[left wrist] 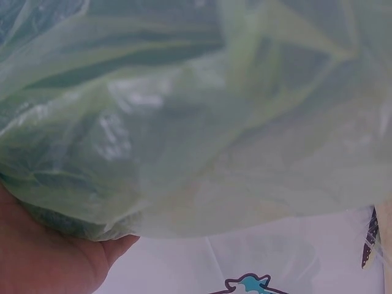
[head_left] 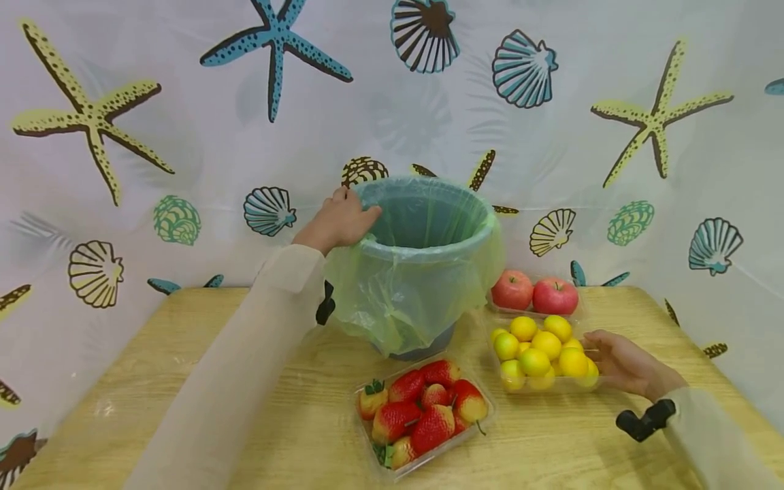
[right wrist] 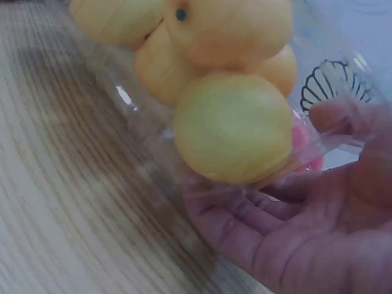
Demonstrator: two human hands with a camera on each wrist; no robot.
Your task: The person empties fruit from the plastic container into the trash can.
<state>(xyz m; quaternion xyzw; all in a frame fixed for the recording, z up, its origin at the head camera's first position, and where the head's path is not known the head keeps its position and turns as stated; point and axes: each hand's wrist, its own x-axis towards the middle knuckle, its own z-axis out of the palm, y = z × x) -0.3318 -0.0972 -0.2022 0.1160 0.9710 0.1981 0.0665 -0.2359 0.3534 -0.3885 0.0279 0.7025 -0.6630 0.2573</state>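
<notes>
A round blue-grey trash bin point(head_left: 425, 253) stands upright on the table, lined with a thin green plastic bag point(head_left: 398, 299) folded out over its rim. My left hand point(head_left: 343, 221) grips the bin's left rim through the bag; in the left wrist view the hanging bag hides most of the fingers. On the right, my right hand point(head_left: 631, 364) holds the right end of a clear plastic box point(right wrist: 125, 101) of small yellow citrus fruits point(head_left: 545, 347). Its fingers point(right wrist: 245, 229) reach under the box and the thumb lies at the side. The box looks slightly tilted.
A clear box of large strawberries point(head_left: 422, 415) sits in front of the bin. Behind the yellow fruits, two red apples point(head_left: 533, 294) lie in another clear box. A white curtain point(head_left: 392, 122) with starfish and shells hangs behind the wooden table point(head_left: 306, 422).
</notes>
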